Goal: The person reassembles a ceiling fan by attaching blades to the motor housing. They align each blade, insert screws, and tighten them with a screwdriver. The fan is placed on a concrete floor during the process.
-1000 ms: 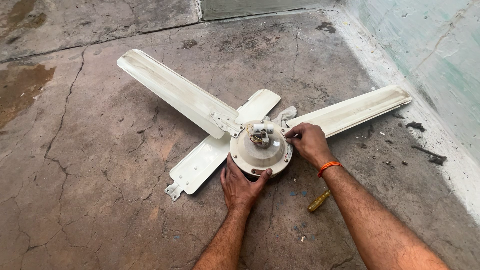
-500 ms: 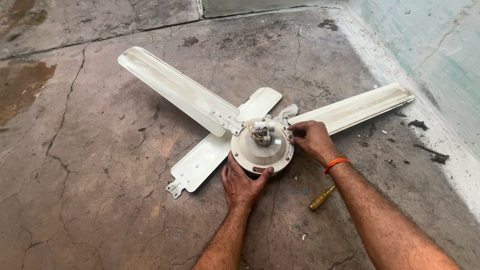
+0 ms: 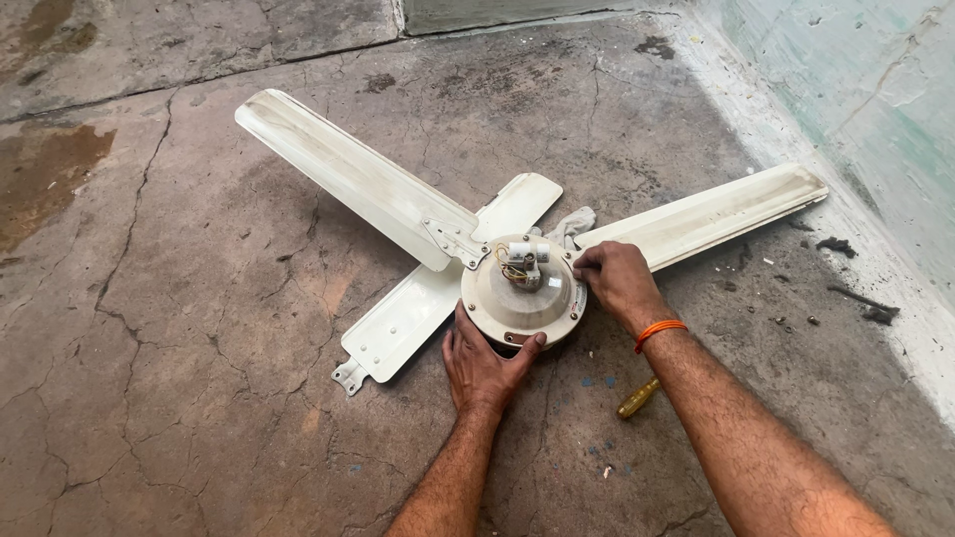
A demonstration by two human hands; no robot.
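Observation:
A cream ceiling fan lies on the cracked concrete floor, its round motor housing (image 3: 519, 298) facing up with a small capacitor and wires on top. My left hand (image 3: 481, 366) cups the housing's near edge, fingers spread against it. My right hand (image 3: 614, 280), with an orange band at the wrist, pinches the housing's right rim where a long blade (image 3: 702, 216) meets it. A second long blade (image 3: 350, 177) reaches up to the left. A loose blade (image 3: 426, 298) lies under the fan, its metal bracket at the lower left.
A yellow-handled screwdriver (image 3: 638, 398) lies on the floor just under my right forearm. A grey rag (image 3: 574, 225) shows behind the housing. A pale green wall (image 3: 865, 89) runs along the right, with bits of debris (image 3: 860, 303) at its base.
Both hands stay on the motor housing. The right hand's fingers have shifted slightly along the right rim; the fan has barely moved.

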